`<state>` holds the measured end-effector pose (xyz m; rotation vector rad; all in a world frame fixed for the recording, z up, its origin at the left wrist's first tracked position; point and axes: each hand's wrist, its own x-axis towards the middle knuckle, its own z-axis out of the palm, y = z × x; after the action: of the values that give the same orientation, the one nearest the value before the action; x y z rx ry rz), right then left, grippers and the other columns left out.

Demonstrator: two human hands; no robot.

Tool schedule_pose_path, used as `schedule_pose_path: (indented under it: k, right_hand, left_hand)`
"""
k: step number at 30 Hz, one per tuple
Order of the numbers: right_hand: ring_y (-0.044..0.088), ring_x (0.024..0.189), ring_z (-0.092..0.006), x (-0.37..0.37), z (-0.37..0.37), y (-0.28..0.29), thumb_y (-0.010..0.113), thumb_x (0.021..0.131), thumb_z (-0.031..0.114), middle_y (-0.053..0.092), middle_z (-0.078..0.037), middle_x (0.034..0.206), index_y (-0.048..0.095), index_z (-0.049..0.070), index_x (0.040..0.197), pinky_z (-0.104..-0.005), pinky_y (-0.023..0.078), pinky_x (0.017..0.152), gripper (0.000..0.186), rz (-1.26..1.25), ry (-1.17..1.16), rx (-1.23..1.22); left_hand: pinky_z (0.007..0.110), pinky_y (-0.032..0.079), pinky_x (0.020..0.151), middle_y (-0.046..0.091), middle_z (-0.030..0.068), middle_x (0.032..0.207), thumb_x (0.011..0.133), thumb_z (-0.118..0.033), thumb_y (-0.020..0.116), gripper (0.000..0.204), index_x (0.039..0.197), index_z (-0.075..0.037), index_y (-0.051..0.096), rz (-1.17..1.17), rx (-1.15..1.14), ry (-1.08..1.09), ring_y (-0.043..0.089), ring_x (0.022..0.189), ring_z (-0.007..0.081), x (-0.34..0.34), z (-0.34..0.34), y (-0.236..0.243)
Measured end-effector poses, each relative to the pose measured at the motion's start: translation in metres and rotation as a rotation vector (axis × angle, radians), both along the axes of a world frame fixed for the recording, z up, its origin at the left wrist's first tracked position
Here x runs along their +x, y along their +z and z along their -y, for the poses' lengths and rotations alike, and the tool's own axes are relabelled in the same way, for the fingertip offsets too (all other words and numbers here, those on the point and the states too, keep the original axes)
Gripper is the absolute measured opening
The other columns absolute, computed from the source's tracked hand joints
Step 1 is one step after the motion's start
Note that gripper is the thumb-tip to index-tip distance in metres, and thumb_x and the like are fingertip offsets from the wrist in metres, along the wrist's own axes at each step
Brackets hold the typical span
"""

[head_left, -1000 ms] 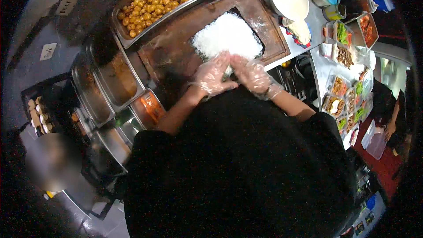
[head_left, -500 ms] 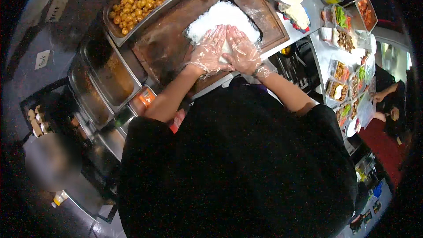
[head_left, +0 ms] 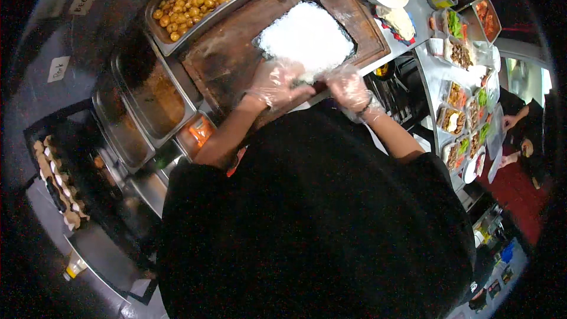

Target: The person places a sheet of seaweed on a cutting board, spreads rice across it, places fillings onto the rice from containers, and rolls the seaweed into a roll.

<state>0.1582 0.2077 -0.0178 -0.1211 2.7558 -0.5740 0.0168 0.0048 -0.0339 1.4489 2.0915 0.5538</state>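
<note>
Rice (head_left: 307, 34): brightest, detail washed out
Shirt (head_left: 319, 201): near-black, speckled with noise
Gloves (head_left: 276, 81): shiny glints
Outer view: dark, straight lines bent

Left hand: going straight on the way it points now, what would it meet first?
Most likely the near edge of the white rice, just ahead of the gloved left hand; blur and the overhead view leave it unclear whether the fingers touch it.
</note>
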Motion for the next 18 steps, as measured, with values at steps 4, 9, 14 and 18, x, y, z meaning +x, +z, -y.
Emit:
schedule_pose_path:
  k: [4,9,14,18]
  right_hand:
    - [0.054,0.124,-0.0376,-0.023,0.014,-0.031,0.049,0.095,0.023,0.053,-0.026,0.135,0.050,0.002,0.138,-0.0452,0.043,0.103,0.048,-0.346,-0.422,-0.091]
    - [0.037,0.139,-0.0404,-0.030,0.021,-0.042,0.053,0.094,0.024,0.037,-0.023,0.151,0.030,-0.005,0.148,-0.0451,0.029,0.116,0.065,-0.480,-0.225,-0.036]
    - [0.025,0.146,-0.0351,-0.014,0.024,-0.033,0.046,0.094,0.023,0.027,-0.023,0.156,0.025,-0.006,0.149,-0.0427,0.018,0.121,0.066,-0.237,-0.159,-0.053]
    - [0.027,0.144,-0.0377,0.001,0.030,-0.030,0.049,0.093,0.022,0.028,-0.025,0.154,0.026,-0.009,0.147,-0.0447,0.020,0.120,0.066,-0.283,-0.090,-0.060]
  left_hand:
    - [0.043,0.023,0.119,0.036,0.0185,0.152,0.073,-0.075,0.060,0.110,0.148,0.001,0.033,-0.319,0.117,0.075,0.032,0.142,0.0315,-0.011,-0.014,-0.030]
    - [0.044,0.013,0.122,0.020,0.0182,0.160,0.066,-0.079,0.063,0.127,0.152,0.003,0.017,-0.202,0.085,-0.038,0.019,0.148,0.0305,-0.003,-0.030,-0.025]
    - [0.043,0.014,0.122,0.024,0.0215,0.157,0.066,-0.062,0.076,0.123,0.151,0.005,0.018,-0.067,0.123,-0.073,0.023,0.147,0.0311,0.000,-0.011,-0.018]
    - [0.042,0.017,0.121,0.024,0.0219,0.157,0.068,-0.060,0.077,0.119,0.151,0.005,0.020,-0.027,0.079,-0.087,0.025,0.146,0.0327,0.013,-0.001,-0.004]
